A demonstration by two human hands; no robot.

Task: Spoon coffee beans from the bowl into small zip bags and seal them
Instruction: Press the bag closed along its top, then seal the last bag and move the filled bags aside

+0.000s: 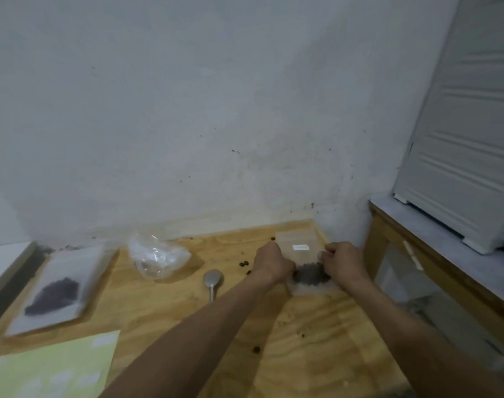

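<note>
A small clear plastic zip bag [301, 255] lies flat on the pale plywood tabletop [317, 340] near the back right corner, with a dark heap of coffee beans [311, 274] settled in the end nearer the person and a small white label on its upper half. Lying flat keeps the beans pooled away from the far edge, which is probably where the zip strip runs, though blur hides the strip itself. The left hand [271, 262] pinches the bag's left edge and the right hand [341, 261] its right edge, fingers curled closed on the plastic. That grip looks suited to stretching the bag taut so the seal can be pressed shut.

The grey metal spoon [212, 280] rests bowl-up just left of the left wrist, set down because both hands are needed for the bag. Stray beans [244, 264] dot the wood beside the left hand. Further left sits a crumpled clear plastic wrapper [156, 257], likely the stock of empty bags, then a larger flat clear pouch of dark beans [58, 291]. A pale green sheet of white labels [52, 369] lies nearest the person. No bowl is visible.
</note>
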